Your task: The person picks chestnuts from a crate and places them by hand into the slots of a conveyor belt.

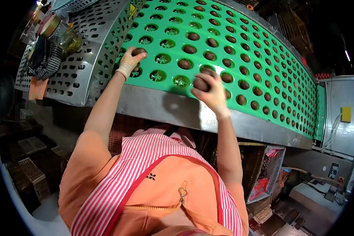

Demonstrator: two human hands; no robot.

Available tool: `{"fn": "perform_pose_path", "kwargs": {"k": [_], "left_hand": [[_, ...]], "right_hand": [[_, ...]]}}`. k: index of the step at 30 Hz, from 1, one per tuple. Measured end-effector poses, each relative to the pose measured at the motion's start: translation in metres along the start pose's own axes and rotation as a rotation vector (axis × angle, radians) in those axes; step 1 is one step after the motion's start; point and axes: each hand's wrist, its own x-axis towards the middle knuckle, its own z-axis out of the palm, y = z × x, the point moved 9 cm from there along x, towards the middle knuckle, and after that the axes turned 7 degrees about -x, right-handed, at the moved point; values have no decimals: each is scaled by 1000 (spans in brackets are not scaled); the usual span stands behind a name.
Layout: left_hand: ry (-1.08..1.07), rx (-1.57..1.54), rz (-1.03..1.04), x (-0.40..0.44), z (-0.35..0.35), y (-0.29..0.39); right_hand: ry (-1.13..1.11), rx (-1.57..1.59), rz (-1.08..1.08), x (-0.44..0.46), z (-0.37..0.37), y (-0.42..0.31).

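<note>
Brown balls [201, 83] held in both hands over a green panel [171, 70].
The left hand [129, 62] grips one near the panel's near-left corner; the blurred right hand [212, 94] grasps at least one by the near edge. Many others sit in hollows toward the metal cabinet [340, 102].

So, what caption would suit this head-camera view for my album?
Left hand and right hand, each gripping a dark brown, rounded object, over a bright green surface with rows of oval pockets.

Dim surroundings, fisheye-curved edges
</note>
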Motion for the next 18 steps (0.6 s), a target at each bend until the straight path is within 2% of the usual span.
{"fn": "perform_pose_path", "kwargs": {"k": [1,2,3,5,7,9,11,12,15,18], "left_hand": [[-39,78,-45,10,-3,-9],[-61,198,28,12,-2,-5],[77,493,276,25,-7,-8],[110,493,236,0,-3,24],[136,490,256,4,-5,40],[132,509,265,20,-4,59],[68,618,167,49,7,58],[32,676,118,60,11,54],[-78,775,76,86,20,37],[48,736,214,99,19,56]], "right_hand": [[-95,-18,-41,28,33,-7],[-174,-17,-47,49,62,-12],[-248,-61,-14,67,93,-9],[-403,-27,103,91,147,13],[-461,-163,76,108,177,32],[-254,4,41,128,169,37],[-147,-166,151,158,148,40],[-177,-214,224,167,146,38],[-385,-422,244,184,171,58],[-263,-439,252,214,160,59]]}}
